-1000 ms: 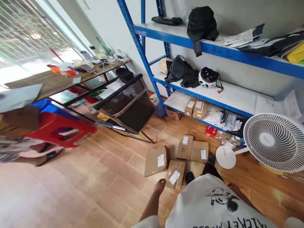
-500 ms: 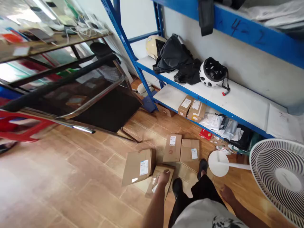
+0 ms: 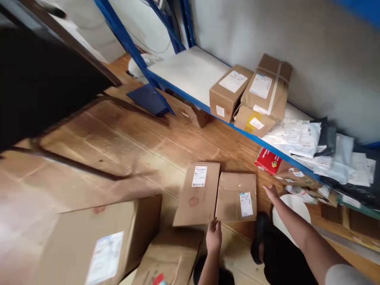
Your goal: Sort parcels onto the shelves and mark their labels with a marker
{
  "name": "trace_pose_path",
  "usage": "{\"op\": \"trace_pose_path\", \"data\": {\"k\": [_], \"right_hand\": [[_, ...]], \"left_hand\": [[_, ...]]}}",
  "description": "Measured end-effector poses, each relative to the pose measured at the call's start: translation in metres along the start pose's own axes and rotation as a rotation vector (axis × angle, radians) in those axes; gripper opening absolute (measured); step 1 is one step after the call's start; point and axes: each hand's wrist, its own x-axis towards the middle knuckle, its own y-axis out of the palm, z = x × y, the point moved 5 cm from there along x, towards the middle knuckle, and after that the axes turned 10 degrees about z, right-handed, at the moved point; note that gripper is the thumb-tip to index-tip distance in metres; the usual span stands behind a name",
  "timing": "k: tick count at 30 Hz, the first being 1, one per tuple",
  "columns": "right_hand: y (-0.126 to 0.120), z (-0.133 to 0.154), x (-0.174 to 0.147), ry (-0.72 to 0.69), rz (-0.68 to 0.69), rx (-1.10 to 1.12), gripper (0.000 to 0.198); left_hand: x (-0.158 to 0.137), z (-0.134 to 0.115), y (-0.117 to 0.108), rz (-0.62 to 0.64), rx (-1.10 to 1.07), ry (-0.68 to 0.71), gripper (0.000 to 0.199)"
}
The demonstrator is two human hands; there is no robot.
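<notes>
Two brown cardboard boxes lie side by side on the floor before me. The left one, a taller carton [image 3: 197, 202], has a white label near its top and a faint round mark. The right one, a squarer carton [image 3: 230, 198], carries its label at the right. My left hand [image 3: 214, 236] is at the near edge where the two cartons meet, fingers loosely bent and holding nothing I can see; whether it touches them I cannot tell. Just right of the squarer carton, my right hand [image 3: 270, 192] reaches down with fingers apart and nothing in it.
A big labelled box [image 3: 86, 225] and another carton [image 3: 169, 257] stand at lower left. The low white shelf [image 3: 190, 73] holds parcels [image 3: 233, 87] and plastic mailers [image 3: 299, 134]. A red box [image 3: 268, 160] sits beneath it. A white round base [image 3: 292, 215] is near my foot.
My view has moved lower and closer to the floor boxes and low shelf. My left hand has left the lower-left carton for the pair; my right hand has come forward beside the squarer carton.
</notes>
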Motion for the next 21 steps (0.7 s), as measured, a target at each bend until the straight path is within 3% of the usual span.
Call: {"op": "trace_pose_path", "data": {"k": [2, 5, 9, 12, 16, 21], "right_hand": [[0.01, 0.008, 0.052, -0.132, -0.059, -0.146, 0.047], [0.016, 0.037, 0.123, -0.364, -0.133, -0.35, 0.053], [0.021, 0.085, 0.196, -0.592, -0.152, -0.608, 0.05], [0.024, 0.102, 0.221, -0.636, -0.132, -0.764, 0.04], [0.025, 0.098, 0.223, -0.629, -0.141, -0.893, 0.041], [0.019, 0.094, 0.217, -0.638, -0.141, -1.008, 0.042]], "left_hand": [[0.051, -0.015, 0.002, -0.014, 0.079, 0.208, 0.033], [0.109, -0.063, 0.001, 0.014, 0.296, 0.623, 0.034], [0.142, -0.106, 0.001, 0.098, 0.609, 0.954, 0.036], [0.138, -0.1, 0.01, 0.136, 0.734, 1.069, 0.038], [0.119, -0.063, 0.03, 0.103, 0.792, 1.118, 0.034], [0.125, -0.033, 0.042, -0.08, 0.732, 1.079, 0.044]]}}
